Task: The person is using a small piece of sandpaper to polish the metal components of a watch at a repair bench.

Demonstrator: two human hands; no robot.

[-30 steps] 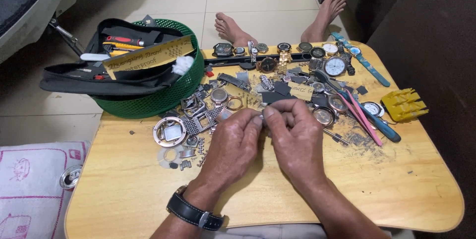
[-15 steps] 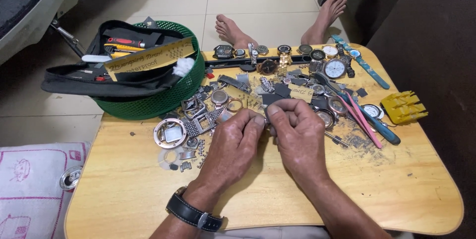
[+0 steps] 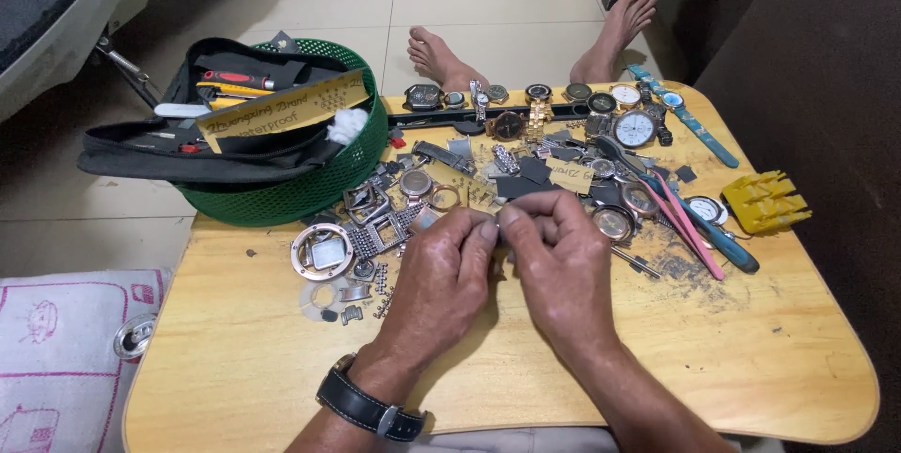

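small metal part [image 3: 498, 225], likely a watch piece though too tiny to tell, sits pinched between both hands over the middle of the wooden table [image 3: 713, 359]. left hand [image 3: 441, 275], black watch at its wrist, nips it with thumb and forefinger; right hand [image 3: 561, 263] does the same, fingertips touching. just behind them lies a scatter of watches [image 3: 634, 128] and watch cases. green basket [image 3: 310, 192] with tools stands at the table's back left corner, yellow tool [image 3: 765, 201] to the right.

A tiny metal part [image 3: 498, 225] — mostly hidden — pinched between both hands' fingertips.
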